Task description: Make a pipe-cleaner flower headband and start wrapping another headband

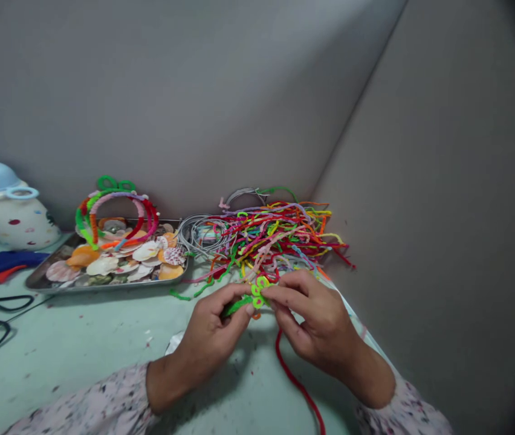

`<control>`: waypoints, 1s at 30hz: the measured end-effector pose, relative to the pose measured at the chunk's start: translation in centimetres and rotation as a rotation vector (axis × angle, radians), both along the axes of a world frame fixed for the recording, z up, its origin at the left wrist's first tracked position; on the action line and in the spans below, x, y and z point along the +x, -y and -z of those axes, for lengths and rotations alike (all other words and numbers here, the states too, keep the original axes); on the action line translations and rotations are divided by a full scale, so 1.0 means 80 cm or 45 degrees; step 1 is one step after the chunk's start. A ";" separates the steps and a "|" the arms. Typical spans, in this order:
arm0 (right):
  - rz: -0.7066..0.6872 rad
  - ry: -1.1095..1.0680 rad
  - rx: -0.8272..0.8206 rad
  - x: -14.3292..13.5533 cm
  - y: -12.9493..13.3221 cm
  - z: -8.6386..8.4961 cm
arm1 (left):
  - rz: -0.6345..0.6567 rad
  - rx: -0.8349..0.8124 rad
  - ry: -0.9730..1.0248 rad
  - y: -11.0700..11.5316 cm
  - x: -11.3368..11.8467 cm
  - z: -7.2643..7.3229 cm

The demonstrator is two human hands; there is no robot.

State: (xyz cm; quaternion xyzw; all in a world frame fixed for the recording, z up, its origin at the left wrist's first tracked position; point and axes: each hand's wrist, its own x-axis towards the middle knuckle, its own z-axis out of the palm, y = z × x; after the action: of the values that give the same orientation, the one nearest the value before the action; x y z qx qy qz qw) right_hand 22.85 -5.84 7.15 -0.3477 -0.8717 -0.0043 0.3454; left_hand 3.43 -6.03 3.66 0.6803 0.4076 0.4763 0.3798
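Between my two hands is a small yellow-green pipe cleaner flower (257, 291) made of several loops. My left hand (221, 323) pinches it at its left side, and a darker green fuzzy piece (236, 307) sticks out from between thumb and forefinger. With bent fingers, my right hand (316, 311) grips the flower's right edge. A red pipe cleaner (296, 380) hangs from below my right fingers and curves toward the table's near side. Just under the flower a bit of orange shows; what it belongs to is hidden.
A metal tray (103, 289) holds seashells, with pipe cleaner hoops (116, 199) on top. Beyond my hands lies a heap of coloured pipe cleaners (280, 232) beside coiled grey wire (205, 235). At left are a spotted pot (17, 220), a blue tool (8, 263) and a black cable (1, 320).
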 end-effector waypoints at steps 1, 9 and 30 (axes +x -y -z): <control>0.003 0.019 0.003 0.000 0.000 0.000 | -0.001 0.005 0.004 0.000 0.000 0.000; -0.009 -0.057 -0.017 -0.002 0.000 -0.001 | -0.013 -0.002 0.010 0.000 0.000 0.002; 0.004 0.015 0.000 -0.003 -0.003 -0.004 | -0.021 0.032 -0.124 0.004 0.002 0.003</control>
State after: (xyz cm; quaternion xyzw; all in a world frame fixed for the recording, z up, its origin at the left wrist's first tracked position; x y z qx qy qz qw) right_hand 22.58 -5.61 7.49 -0.3490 -0.8731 -0.0069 0.3404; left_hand 3.59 -6.33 3.46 0.7040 0.4251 0.4509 0.3470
